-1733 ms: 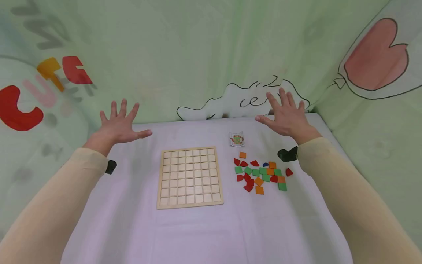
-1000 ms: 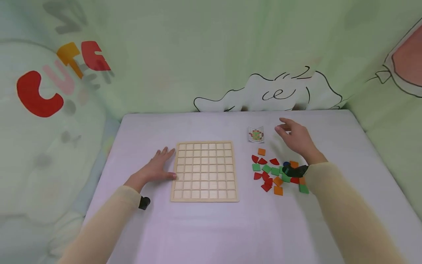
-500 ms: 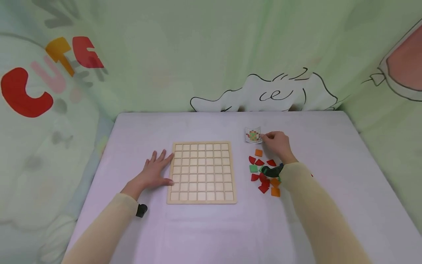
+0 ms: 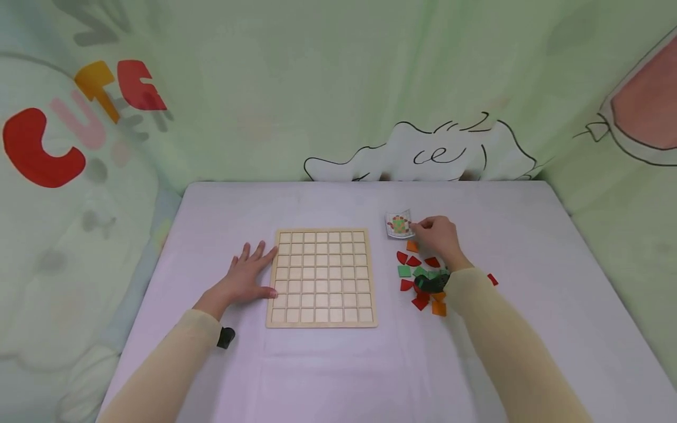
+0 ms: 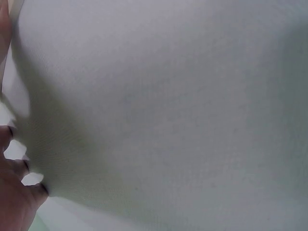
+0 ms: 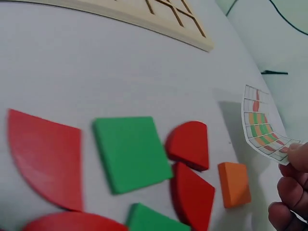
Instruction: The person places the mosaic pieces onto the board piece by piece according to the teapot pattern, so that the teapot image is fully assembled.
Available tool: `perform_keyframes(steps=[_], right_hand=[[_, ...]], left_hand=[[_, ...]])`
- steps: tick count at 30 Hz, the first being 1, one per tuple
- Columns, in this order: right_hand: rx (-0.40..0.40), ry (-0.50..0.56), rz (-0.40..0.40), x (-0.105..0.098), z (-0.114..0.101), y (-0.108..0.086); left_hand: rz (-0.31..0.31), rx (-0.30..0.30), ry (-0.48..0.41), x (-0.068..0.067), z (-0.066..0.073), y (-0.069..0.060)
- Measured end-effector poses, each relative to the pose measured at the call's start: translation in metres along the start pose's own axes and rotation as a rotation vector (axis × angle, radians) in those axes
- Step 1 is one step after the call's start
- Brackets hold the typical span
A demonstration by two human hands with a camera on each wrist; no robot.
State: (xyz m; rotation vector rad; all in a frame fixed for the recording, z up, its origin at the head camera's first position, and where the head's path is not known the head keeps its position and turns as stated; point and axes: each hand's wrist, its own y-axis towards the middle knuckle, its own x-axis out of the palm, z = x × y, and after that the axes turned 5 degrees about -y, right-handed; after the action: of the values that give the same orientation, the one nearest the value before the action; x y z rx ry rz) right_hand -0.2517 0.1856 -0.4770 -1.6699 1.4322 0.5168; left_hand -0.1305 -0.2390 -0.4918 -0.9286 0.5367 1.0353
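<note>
In the head view a wooden grid board (image 4: 321, 279) lies flat on the table. My left hand (image 4: 245, 276) rests at its left edge, fingers spread, with thumb and a fingertip touching the frame. To the right of the board, my right hand (image 4: 438, 235) pinches the edge of a small pattern card (image 4: 399, 225) printed with a coloured grid. The right wrist view shows this card (image 6: 262, 127) curved and raised off the table, between thumb and fingers (image 6: 296, 183). Only a few fingers (image 5: 19, 192) of the left hand appear in the left wrist view.
Below the card lie loose flat pieces: green squares (image 4: 404, 271), orange squares (image 4: 439, 308) and red quarter-circles (image 4: 421, 302). My right sleeve (image 4: 508, 329) hides some of them. A printed curtain (image 4: 275, 88) stands behind the white-covered table (image 4: 328, 376).
From spread in the air, both hands have come down. The left has settled at the board's edge. The right has taken hold of the card and shifted it slightly left and nearer.
</note>
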Motion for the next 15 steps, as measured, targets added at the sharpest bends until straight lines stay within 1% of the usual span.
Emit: perform_keyframes(steps=[7, 11, 15], right_hand=[[-0.086, -0.041, -0.033, 0.017, -0.005, -0.017], [-0.096, -0.078, -0.019, 0.026, -0.007, -0.023], [-0.084, -0.107, -0.005, 0.032, -0.007, -0.028]], left_hand=[[-0.002, 0.000, 0.010, 0.000, -0.005, 0.001], [-0.003, -0.001, 0.013, 0.000, -0.004, 0.001], [-0.009, -0.005, 0.020, 0.001, -0.002, 0.002]])
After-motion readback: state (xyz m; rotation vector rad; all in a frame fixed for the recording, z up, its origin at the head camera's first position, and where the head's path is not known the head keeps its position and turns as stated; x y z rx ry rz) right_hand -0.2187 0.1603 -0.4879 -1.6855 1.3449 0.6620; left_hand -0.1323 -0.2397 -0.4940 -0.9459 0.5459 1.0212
